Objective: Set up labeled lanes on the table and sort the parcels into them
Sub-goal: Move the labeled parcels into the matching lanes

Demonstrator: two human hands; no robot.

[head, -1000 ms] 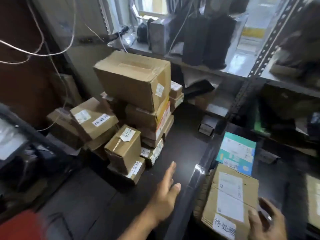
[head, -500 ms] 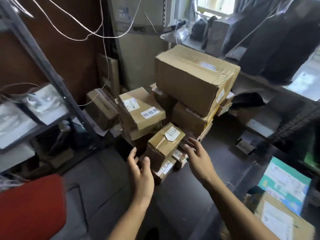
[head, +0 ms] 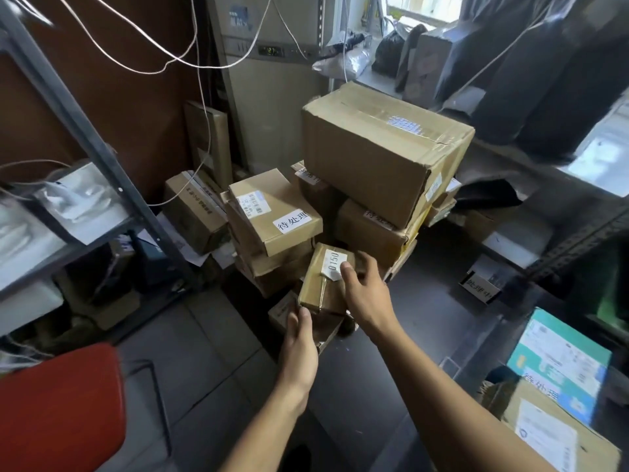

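Observation:
A small brown parcel (head: 321, 284) with a white tag reading 0150 sits at the front of a heap of cardboard boxes on the dark table (head: 425, 335). My right hand (head: 366, 294) grips its right side, thumb on the tag. My left hand (head: 301, 342) holds its lower near edge from below. Behind it lie a medium box (head: 275, 212) with a white handwritten label and a large taped box (head: 381, 151) stacked on others. A flat parcel (head: 306, 321) lies under the small one.
A teal-and-white parcel (head: 558, 366) and a brown box (head: 551, 437) rest at the lower right. A small label card (head: 481, 289) stands on the table. A metal shelf rack (head: 88, 137) is at the left, a red chair (head: 58, 410) at the lower left, and loose cables hang above.
Both hands have reached forward from open air and closed onto the 0150 parcel. The view has swung left from the right-hand parcels toward the heap.

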